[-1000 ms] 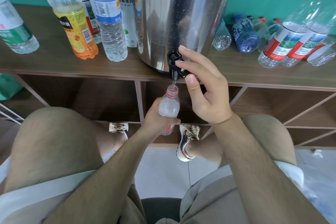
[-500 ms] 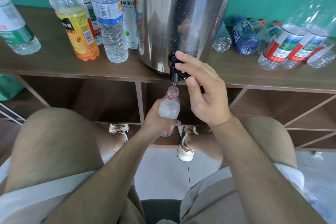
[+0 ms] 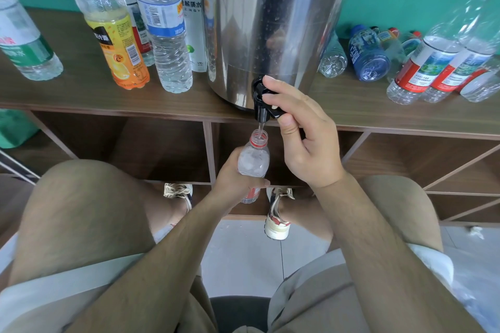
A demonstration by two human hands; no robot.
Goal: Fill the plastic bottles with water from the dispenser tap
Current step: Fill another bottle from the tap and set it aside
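A steel water dispenser (image 3: 273, 21) stands on the wooden shelf (image 3: 81, 94), with its black tap (image 3: 261, 105) over the front edge. My right hand (image 3: 300, 138) pinches the tap lever between fingers and thumb. A thin stream of water runs from the spout into a small clear bottle (image 3: 253, 159) with a red neck ring, held upright just below. My left hand (image 3: 232, 178) grips that bottle around its lower half, hiding its label.
Several upright bottles stand left of the dispenser, among them an orange-label bottle (image 3: 113, 35) and a blue-label bottle (image 3: 167, 32). Several more bottles lie or lean on the right, including a blue bottle (image 3: 368, 54) and red-label bottles (image 3: 433, 62). Open cubbies sit below; my knees flank the bottle.
The hands, the tap and the bottle keep the same hold and place. Water keeps running into the bottle. The view has shifted slightly.
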